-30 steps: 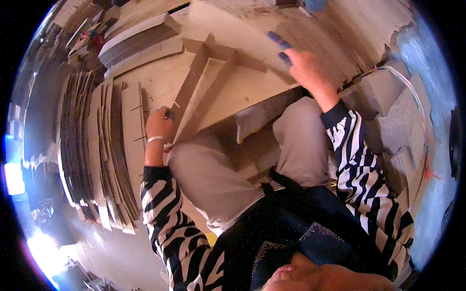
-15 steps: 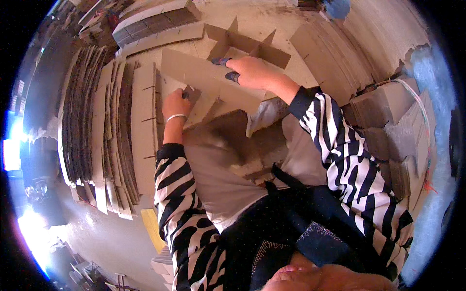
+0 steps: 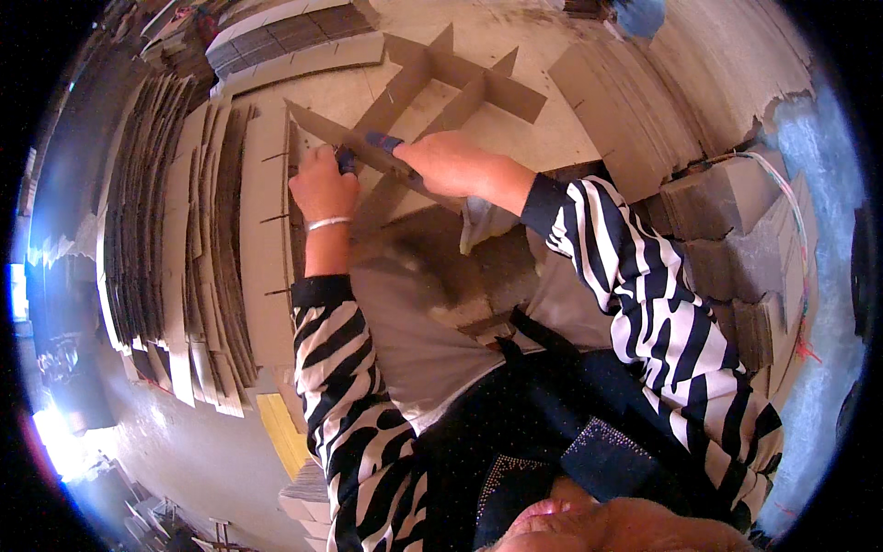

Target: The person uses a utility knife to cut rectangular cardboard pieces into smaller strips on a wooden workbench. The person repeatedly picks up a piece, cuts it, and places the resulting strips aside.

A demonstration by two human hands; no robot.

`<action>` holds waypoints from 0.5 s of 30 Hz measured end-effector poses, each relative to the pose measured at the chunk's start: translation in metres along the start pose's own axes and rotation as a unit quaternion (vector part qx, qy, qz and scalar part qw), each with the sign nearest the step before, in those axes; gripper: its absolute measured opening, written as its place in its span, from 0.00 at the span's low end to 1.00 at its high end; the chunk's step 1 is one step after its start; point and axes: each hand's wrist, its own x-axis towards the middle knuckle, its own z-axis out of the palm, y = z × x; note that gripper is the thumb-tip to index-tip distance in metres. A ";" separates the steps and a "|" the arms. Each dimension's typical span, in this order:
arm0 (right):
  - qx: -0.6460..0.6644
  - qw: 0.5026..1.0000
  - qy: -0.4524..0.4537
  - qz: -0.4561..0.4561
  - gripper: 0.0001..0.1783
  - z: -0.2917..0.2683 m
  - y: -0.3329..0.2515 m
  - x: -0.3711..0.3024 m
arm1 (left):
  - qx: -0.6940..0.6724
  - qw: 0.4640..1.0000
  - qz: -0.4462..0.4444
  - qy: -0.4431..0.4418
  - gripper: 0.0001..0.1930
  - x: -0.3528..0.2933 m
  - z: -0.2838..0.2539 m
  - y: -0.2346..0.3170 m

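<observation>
A brown cardboard divider of crossing strips point(image 3: 448, 66) stands on edge on a pale work surface in front of me. Its nearest strip point(image 3: 317, 125) slants from the far left toward me, across two long strips. My left hand point(image 3: 326, 184) is closed around this near strip, thumb side against the crossing. Just to the right, my right hand point(image 3: 452, 164) pinches the same strip from above. Dark coverings show on fingertips of both hands. The slots where the strips meet are partly hidden by my fingers.
Tall rows of stacked cardboard sheets point(image 3: 152, 212) stand at the left, beside a slotted strip stack point(image 3: 267, 202). Another slotted stack point(image 3: 285, 37) lies at the far left. Large flat sheets point(image 3: 625, 110) and bundled cardboard point(image 3: 704, 207) fill the right side.
My right hand has moved left and toward me, closing on the near strip. That strip has turned from showing its broad face to standing across the others. My left hand has shifted slightly left.
</observation>
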 end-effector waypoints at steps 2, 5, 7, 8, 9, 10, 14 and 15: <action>0.019 1.000 0.014 -0.004 0.12 0.006 0.008 -0.008 | -0.093 0.991 -0.025 -0.098 0.10 -0.002 -0.028 0.018; 0.035 0.998 0.046 -0.025 0.16 0.017 0.012 -0.016 | -0.112 0.965 0.024 -0.234 0.10 -0.020 -0.025 0.022; 0.015 0.999 0.034 -0.005 0.17 0.031 0.020 -0.029 | -0.035 0.942 0.078 -0.323 0.10 -0.027 0.002 0.040; 0.019 1.000 0.010 -0.011 0.16 0.031 0.011 -0.029 | -0.016 0.948 0.067 -0.311 0.11 -0.029 0.004 0.039; 0.022 0.998 0.043 -0.026 0.16 0.034 0.006 -0.027 | 0.003 0.952 0.057 -0.299 0.11 -0.031 0.006 0.039; 0.021 0.997 0.074 -0.029 0.16 0.040 0.008 -0.031 | 0.013 0.956 0.055 -0.289 0.11 -0.030 0.008 0.043; 0.014 0.998 0.063 0.000 0.14 0.054 0.018 -0.041 | -0.091 0.966 0.051 -0.238 0.10 -0.027 0.000 0.041; 0.014 0.998 0.059 0.020 0.13 0.055 0.026 -0.046 | -0.157 0.969 0.027 -0.190 0.10 -0.022 0.005 0.041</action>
